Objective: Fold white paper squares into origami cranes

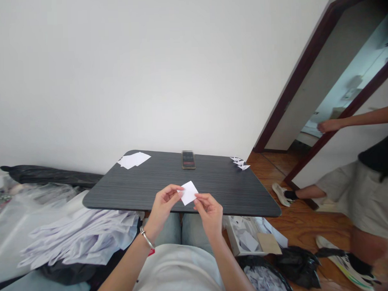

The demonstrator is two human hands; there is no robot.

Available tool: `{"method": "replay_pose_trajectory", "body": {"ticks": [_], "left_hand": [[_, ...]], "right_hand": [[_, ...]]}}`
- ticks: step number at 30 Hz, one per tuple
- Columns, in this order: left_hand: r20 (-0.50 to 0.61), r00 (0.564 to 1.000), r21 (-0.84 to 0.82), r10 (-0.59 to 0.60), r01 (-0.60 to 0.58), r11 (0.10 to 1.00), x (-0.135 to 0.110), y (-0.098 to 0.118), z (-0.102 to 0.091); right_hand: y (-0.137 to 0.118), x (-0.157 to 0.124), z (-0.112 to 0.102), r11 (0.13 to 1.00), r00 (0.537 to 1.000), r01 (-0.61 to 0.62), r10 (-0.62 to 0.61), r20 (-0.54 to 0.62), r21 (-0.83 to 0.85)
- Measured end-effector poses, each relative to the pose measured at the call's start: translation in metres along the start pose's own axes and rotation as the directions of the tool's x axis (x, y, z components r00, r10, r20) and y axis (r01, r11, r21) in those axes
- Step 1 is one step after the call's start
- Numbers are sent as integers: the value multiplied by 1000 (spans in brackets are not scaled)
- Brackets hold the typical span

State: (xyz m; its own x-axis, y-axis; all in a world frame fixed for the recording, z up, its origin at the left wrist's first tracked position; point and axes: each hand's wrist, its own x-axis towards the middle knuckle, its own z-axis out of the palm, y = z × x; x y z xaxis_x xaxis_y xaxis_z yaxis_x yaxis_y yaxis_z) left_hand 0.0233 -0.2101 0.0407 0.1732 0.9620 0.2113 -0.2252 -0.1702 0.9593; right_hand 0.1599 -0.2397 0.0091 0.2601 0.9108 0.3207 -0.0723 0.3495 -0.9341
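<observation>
Small white paper square (188,193) up over the counter (157,174), pinched betw. both hands: L hand (164,204) closed on one edge, R hand (210,213) closed on opp. corner. Sheet taut, clear of counter surface, room for finger work. Loose sheets (134,160) at far L corner, small folded bits (239,163) at far R, both well out of the way. Co-worker's hand (328,126) off by the door frame (308,65), well apart.

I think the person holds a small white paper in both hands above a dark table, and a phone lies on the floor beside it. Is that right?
Not quite: the phone lies on the dark table, near its far edge, not on the floor. The head view shows it.
</observation>
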Motion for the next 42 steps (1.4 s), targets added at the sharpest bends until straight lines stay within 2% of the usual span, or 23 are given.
{"method": "replay_pose_trajectory", "body": {"ticks": [6, 15, 18, 22, 27, 34, 42], "left_hand": [[1, 999, 29, -50, 50, 998, 0, 0, 0], [41, 997, 62, -67, 64, 996, 0, 0, 0], [43, 999, 24, -34, 33, 999, 0, -1, -1], [112, 994, 16, 11, -13, 1000, 0, -4, -5], [166, 984, 84, 65, -79, 993, 1, -7, -6], [166, 977, 115, 134, -154, 981, 2, -6, -7], [90, 982, 140, 168, -179, 974, 1, -4, -7]], "right_hand": [[4, 0, -1, 989, 995, 89, -83, 50, -122], [4, 0, -1, 972, 987, 109, -81, 139, -206], [7, 0, -2, 981, 994, 75, -58, 96, -178], [10, 1, -3, 991, 999, 36, -34, 18, -125], [10, 2, -3, 996, 999, 45, -44, 13, -82], [7, 0, -1, 999, 999, 36, -35, 17, -28], [4, -2, 1, 997, 999, 37, -37, 1, 74]]}}
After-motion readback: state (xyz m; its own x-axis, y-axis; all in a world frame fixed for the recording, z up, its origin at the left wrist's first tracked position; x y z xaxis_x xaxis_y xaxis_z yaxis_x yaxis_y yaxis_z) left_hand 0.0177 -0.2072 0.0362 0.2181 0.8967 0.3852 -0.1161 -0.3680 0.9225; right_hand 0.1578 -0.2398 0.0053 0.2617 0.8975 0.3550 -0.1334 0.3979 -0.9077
